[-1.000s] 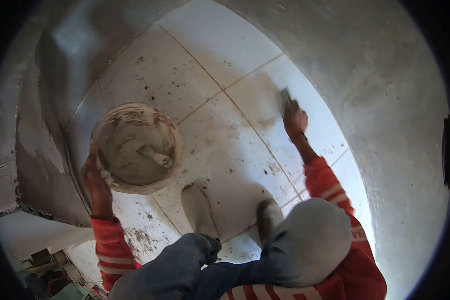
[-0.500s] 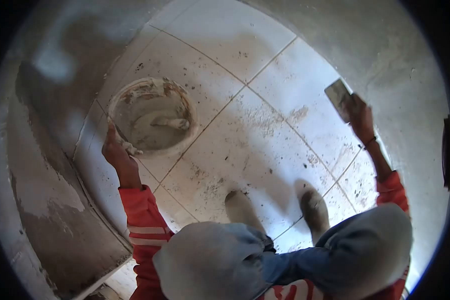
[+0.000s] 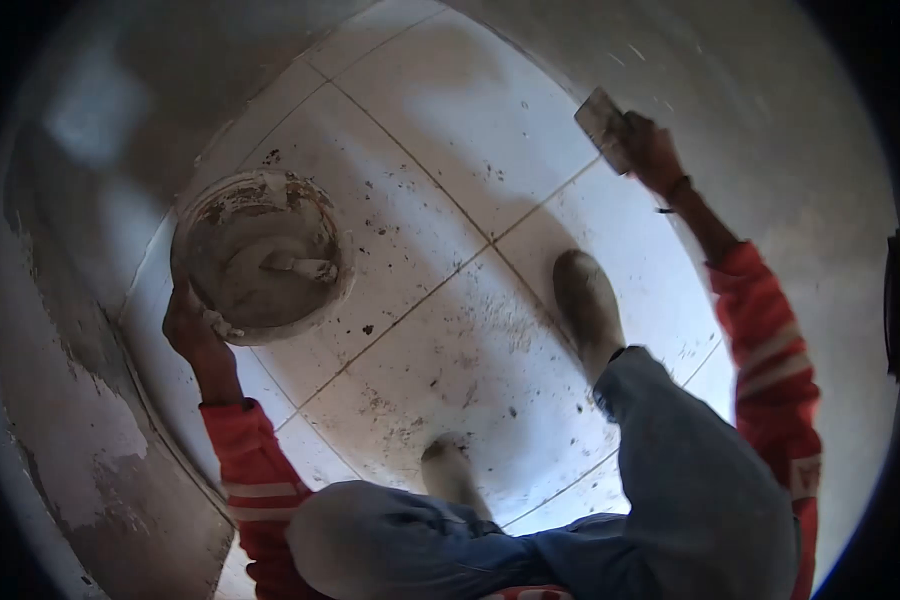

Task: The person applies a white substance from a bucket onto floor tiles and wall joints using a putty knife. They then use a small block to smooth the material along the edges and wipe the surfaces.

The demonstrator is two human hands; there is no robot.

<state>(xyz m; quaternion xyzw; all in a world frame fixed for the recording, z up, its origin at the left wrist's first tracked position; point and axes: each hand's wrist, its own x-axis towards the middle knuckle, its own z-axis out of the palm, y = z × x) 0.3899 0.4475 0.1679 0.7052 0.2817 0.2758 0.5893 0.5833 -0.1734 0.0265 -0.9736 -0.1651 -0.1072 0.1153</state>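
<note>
My left hand (image 3: 196, 328) grips the near left rim of a round bucket (image 3: 342, 290), fingers curled over its edge. Inside is wet grey plaster (image 3: 240, 265), with a plaster-coated handle (image 3: 308, 267) sticking out of it. At the upper right, my right hand (image 3: 654, 152) is closed around a flat rectangular plastering trowel (image 3: 602, 118). The trowel's blade is close to the foot of the grey wall, and its grip is mostly hidden under the fingers.
White floor tiles (image 3: 450, 340) are spotted with plaster crumbs. A grey wall (image 3: 800, 200) curves along the right. On the left stands a patchy, partly plastered ledge (image 3: 120, 480). My boots (image 3: 582, 290) are on the floor, the right one further forward.
My right foot has stepped forward and the view has advanced over the tiles. The bucket has shifted forward with my left hand. My right hand has carried the trowel forward along the wall.
</note>
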